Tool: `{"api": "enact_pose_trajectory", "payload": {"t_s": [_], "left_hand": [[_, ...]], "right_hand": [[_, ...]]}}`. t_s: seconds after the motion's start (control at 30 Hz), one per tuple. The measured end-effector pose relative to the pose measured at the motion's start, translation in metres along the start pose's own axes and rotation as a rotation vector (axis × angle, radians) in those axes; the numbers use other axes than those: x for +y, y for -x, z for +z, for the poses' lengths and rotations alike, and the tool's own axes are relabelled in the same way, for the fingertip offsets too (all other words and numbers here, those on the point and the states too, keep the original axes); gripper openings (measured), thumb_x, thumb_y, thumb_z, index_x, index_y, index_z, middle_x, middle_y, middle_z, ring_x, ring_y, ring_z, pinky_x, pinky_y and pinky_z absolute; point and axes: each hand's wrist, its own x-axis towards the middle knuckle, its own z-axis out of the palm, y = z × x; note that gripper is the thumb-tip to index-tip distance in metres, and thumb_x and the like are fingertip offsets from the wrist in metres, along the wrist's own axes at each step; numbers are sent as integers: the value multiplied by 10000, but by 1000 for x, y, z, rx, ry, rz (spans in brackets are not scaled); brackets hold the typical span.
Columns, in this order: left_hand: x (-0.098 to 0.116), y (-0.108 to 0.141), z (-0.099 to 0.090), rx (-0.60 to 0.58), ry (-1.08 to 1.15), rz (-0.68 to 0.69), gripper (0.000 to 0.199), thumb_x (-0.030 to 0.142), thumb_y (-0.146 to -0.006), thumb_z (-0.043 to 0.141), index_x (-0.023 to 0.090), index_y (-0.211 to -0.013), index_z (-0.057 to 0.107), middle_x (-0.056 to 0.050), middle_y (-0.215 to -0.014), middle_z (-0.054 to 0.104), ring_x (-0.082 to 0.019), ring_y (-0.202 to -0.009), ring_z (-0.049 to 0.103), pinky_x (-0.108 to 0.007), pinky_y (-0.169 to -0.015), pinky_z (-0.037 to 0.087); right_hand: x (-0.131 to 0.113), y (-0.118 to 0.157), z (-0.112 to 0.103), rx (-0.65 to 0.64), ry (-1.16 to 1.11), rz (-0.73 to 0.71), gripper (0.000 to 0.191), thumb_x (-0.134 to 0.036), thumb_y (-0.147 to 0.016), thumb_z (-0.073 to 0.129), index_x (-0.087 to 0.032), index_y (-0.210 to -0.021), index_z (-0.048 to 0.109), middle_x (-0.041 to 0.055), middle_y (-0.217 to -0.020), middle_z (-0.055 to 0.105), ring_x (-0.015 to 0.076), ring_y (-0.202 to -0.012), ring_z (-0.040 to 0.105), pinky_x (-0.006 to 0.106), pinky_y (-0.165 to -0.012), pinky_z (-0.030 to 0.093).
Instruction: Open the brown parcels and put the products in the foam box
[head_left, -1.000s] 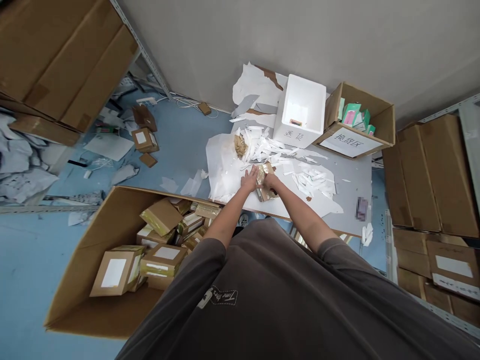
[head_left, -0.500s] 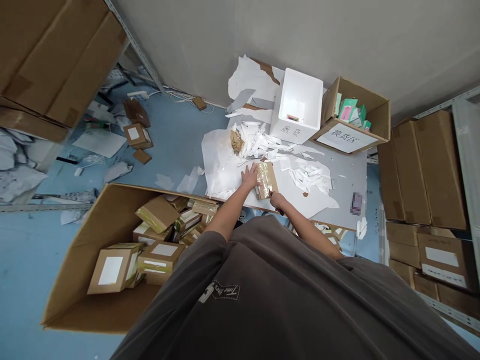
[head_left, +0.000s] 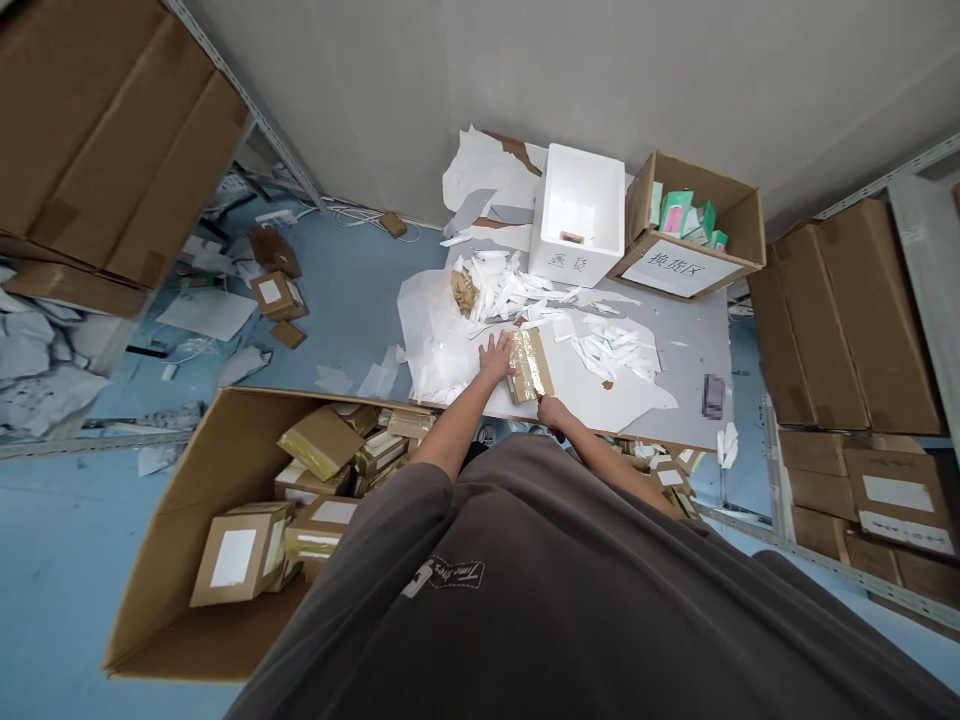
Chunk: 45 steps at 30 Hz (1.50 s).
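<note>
Cardboard box (head_left: 532,366) lies on the surface (head_left: 688,365); left hand (head_left: 495,356), spread open, touches it. Right hand (head_left: 551,411) grips a dark tool (head_left: 556,435), seemingly cutting tape (head_left: 529,352); continuing calls for steady holding.

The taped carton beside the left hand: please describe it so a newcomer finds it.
On the gray table, near its front edge, the left hand touches a cardboard carton. Shiny tape along its top sets it apart from the white paper scraps.

A white bin (head_left: 581,185) stands beside a carton (head_left: 739,222) holding green boxes (head_left: 679,212).
</note>
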Motion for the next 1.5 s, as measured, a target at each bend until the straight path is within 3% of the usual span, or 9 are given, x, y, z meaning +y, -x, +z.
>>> {"api": "enact_pose_trajectory", "payload": {"t_s": [0.2,0.37,0.57,0.7,0.8,0.93,1.13,1.3,1.5], "left_hand": [[2,4,-4,-4,15,-11,1254,619,-863,820,356,-1803,31,-67,-1878,-75,-423,-1728,-12,-682,-1346,190],[7,9,-6,14,32,-26,1238,591,-868,830,330,-1806,66,-96,-1881,-39,-420,-1728,10,-649,-1353,206],[28,28,17,81,63,-121,1201,745,-905,719,266,-1810,92,-146,-1877,5,-420,-1725,71,-621,-1350,245],[48,47,33,182,64,-243,1071,672,-966,658,225,-1804,163,-160,-1875,65,-438,-1724,34,-652,-1359,181],[63,56,35,209,-2,-3,857,482,-1015,600,202,-1768,301,-155,-1860,181,-411,-1726,52,-629,-1373,135],[78,59,33,41,-121,349,808,304,-903,683,245,-1679,463,-152,-1772,381,-396,-1688,209,-585,-1359,188],[85,59,30,11,-210,265,751,233,-843,755,220,-1568,559,-200,-1577,548,-418,-1543,396,-587,-1322,216],[98,56,29,-20,-232,123,679,241,-842,808,182,-1488,611,-201,-1491,608,-394,-1421,515,-540,-1226,392],[105,64,46,53,-205,40,544,214,-859,851,210,-1376,683,-142,-1783,367,-406,-1647,309,-537,-1241,447]], "right_hand": [[13,18,-4,-35,128,120,164,-170,-788,817,-212,-877,685,201,-914,796,402,-1039,794,411,-865,596],[54,36,-27,63,70,128,101,-324,-995,672,-230,-991,635,111,-872,762,312,-953,779,357,-831,579],[55,-8,-45,195,-193,225,379,-565,-1009,668,-239,-1136,524,36,-899,714,212,-675,686,292,-616,535],[53,-43,-49,238,-193,192,470,-533,-886,803,-243,-1108,506,41,-977,714,217,-793,689,284,-656,529],[59,-58,-57,239,-150,139,513,-514,-812,856,-250,-1079,505,33,-1020,712,226,-894,684,286,-729,530],[60,-68,-62,179,-104,102,508,-473,-799,868,-264,-1068,492,35,-1034,717,245,-951,685,307,-808,531],[48,-74,-64,118,-60,59,492,-463,-866,833,-267,-1155,488,65,-1112,741,269,-1009,706,326,-851,535],[35,-93,-80,24,37,-47,556,-379,-820,898,-247,-1186,500,102,-1165,751,277,-1046,709,312,-834,522],[44,-102,-96,-53,27,-206,478,-493,-892,845,-256,-1145,515,52,-1037,743,249,-902,713,284,-716,513]]}}
